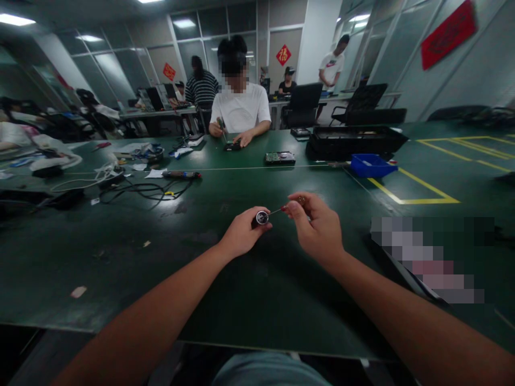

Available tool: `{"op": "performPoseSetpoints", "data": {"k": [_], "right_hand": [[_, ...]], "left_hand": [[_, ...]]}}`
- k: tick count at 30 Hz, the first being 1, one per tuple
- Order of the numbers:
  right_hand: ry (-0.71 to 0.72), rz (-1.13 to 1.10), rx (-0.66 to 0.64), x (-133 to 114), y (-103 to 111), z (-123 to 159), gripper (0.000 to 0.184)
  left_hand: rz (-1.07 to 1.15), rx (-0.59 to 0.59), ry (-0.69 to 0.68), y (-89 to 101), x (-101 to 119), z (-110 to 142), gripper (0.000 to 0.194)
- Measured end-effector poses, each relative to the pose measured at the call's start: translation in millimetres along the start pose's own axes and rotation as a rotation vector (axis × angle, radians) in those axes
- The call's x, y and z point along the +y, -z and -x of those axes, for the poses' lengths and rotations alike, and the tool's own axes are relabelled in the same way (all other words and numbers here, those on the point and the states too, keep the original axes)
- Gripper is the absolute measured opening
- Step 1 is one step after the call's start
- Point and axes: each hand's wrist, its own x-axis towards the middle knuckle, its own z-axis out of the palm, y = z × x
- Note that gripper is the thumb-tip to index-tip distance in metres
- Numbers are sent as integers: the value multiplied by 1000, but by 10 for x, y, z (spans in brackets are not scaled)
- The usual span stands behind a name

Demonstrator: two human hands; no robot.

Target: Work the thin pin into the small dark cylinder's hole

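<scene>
The head view looks down on a dark green table [132, 257] with both of the person's forearms reaching out over it. The left hand [241, 233] is curled closed around the dark handle of a screwdriver [262, 217], whose round butt end faces the camera and whose thin shaft runs to the right. The right hand [317, 228] is nearly closed too, its thumb and forefinger pinched on the tip end of that shaft; a small brass-coloured piece sits by its fingertips, too small to identify. Both hands hover above the table, just beside each other, joined by the one tool.

Farther along the table lie one hard drive [280, 157], one blue tray [372, 165], one long black case [356, 140] and a second screwdriver [182, 175] beside a tangle of black cables [140, 190]. One person in a white T-shirt [240, 110] sits opposite, hands on a small dark device. Four more people are visible at desks behind. Yellow tape lines [422, 187] mark the table's right part.
</scene>
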Motion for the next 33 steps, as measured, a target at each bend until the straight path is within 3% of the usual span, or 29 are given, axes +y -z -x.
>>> {"op": "performPoseSetpoints", "data": {"k": [5,10,14,17,20,24,26,29,33], "right_hand": [[30,104,36,-41,32,-26,17],[85,260,60,-54,55,-24,37],[105,261,40,-53,55,-20,38],[113,212,-21,-52,60,-21,34],[163,133,-149,-48,67,-18,11],[227,115,-321,-65,81,-10,16],[209,142,-336,-84,85,-9,15],[142,145,-260,-91,70,-3,20],[-55,-122,-131,-19,3,-6,22]], "left_hand": [[-6,0,-3,8,-6,1,31],[-77,3,-22,15,1,-3,30],[-127,-15,-28,11,4,-4,32],[-141,-26,-22,13,-3,-5,29],[-148,-10,-18,20,-18,-11,27],[-153,4,-22,23,-28,-19,25],[-160,4,-21,20,-25,-19,24],[-166,-3,-15,15,-19,-18,25],[-150,5,-8,22,-12,-16,25]]}}
